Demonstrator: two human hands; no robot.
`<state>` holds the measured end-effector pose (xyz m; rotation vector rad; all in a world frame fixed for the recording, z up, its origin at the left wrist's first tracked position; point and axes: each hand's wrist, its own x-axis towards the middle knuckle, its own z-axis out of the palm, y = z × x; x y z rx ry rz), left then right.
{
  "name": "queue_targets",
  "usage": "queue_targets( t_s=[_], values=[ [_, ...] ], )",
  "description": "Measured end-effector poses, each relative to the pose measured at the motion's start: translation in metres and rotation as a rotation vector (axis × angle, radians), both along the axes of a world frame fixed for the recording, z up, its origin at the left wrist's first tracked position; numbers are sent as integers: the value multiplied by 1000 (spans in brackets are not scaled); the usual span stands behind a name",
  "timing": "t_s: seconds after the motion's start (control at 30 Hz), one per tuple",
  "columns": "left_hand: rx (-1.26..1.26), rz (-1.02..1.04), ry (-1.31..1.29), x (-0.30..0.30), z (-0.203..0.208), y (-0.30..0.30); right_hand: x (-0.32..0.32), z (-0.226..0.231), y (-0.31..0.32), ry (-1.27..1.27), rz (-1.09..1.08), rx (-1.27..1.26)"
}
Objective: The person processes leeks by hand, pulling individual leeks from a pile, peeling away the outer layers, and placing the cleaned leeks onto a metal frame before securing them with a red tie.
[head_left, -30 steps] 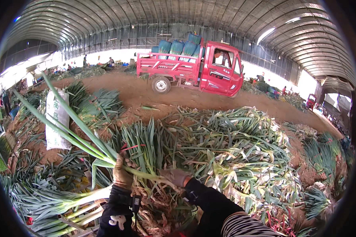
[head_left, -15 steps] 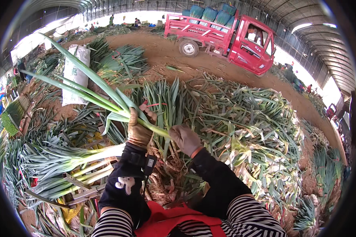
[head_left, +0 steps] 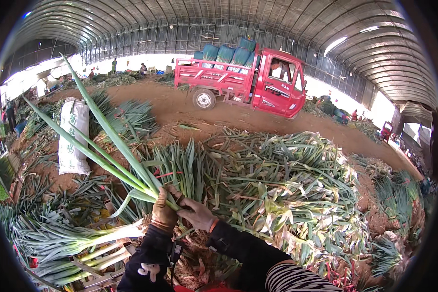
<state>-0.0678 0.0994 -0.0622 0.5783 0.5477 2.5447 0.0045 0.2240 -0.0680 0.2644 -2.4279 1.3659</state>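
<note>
A long green onion slants up and to the left, its leaves spread apart. My gloved left hand is wrapped round its stalk just below where the leaves fork. Close against it on the right, my right hand, in a pale glove, grips the lower stalk; its fingertips are partly hidden. Trimmed green onions lie to the left on a low metal rack, white ends pointing at me. Behind my hands stands a bunch of untrimmed onions with a red tie round it.
A big heap of stripped leaves spreads to the right. A white sack stands at the back left. Beyond, a red three-wheeled truck loaded with wrapped bundles is on the dirt lane. Other people are far off.
My view has tilted up, so more roof shows and the truck sits lower and further left. My right hand has come nearer to my left along the stalk.
</note>
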Motion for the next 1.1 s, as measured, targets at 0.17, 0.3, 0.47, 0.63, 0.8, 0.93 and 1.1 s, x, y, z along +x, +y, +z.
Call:
queue_targets(
  t_s=[0.17,0.3,0.47,0.63,0.8,0.93,1.1],
  values=[
    [-5,6,-21,-4,-7,2,-2,2,7,-168,128,-197],
    [-38,-20,39,-3,-5,4,-3,-2,11,-164,110,-225],
    [-59,28,-38,-3,-5,8,-7,-11,17,-2,66,-14],
    [-101,18,-41,7,12,2,-5,-11,23,-73,75,-17],
    [-197,-40,149,-3,8,-10,-12,-23,36,622,326,674],
    [-66,-200,204,8,25,-8,3,-32,27,-218,406,209],
    [-29,-204,115,1,23,-34,0,-23,11,-614,-326,442]
  ],
)
